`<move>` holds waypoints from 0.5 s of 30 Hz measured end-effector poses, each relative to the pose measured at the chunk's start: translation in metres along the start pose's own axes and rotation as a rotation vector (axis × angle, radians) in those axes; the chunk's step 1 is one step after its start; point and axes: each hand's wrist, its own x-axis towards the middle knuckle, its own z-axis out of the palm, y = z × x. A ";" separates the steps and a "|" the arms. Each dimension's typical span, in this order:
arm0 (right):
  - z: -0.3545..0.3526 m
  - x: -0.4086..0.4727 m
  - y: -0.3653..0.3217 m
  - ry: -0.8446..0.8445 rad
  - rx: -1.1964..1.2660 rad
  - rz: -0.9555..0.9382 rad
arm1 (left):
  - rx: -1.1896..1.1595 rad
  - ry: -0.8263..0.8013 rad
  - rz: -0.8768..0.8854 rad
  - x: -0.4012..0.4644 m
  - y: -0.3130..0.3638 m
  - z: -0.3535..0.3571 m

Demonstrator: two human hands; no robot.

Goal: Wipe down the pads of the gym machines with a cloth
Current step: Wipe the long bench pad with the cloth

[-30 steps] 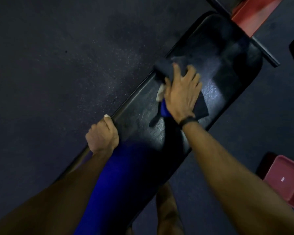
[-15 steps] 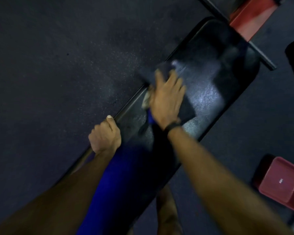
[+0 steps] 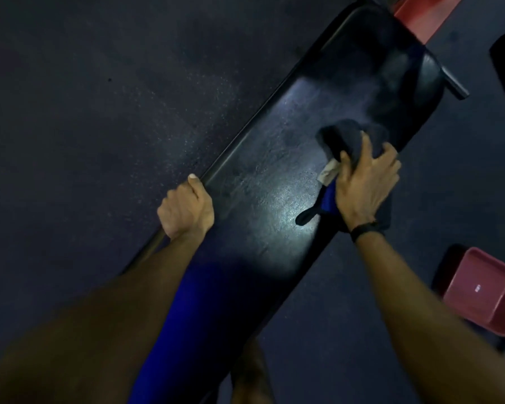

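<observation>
A long black bench pad (image 3: 263, 182) runs diagonally from lower left to upper right, shiny under the light. My right hand (image 3: 365, 185) lies on a dark cloth (image 3: 347, 138) near the pad's right edge, fingers curled over the bunched fabric; a white tag and a blue strip stick out by the thumb. My left hand (image 3: 187, 211) grips the pad's left edge, fingers wrapped under the rim and thumb on top.
A red frame part (image 3: 420, 16) and a black bar (image 3: 452, 83) sit at the pad's far end. A red tub (image 3: 484, 293) stands on the dark rubber floor (image 3: 99, 112) at the right. My blue-clad leg (image 3: 193, 322) rests against the pad's near end.
My right hand has slid the cloth from the pad's left edge across to its right edge. The left hand keeps its grip on the left rim.
</observation>
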 end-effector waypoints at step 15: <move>0.011 0.013 -0.035 0.053 0.053 0.169 | 0.041 0.022 -0.012 0.004 -0.002 0.001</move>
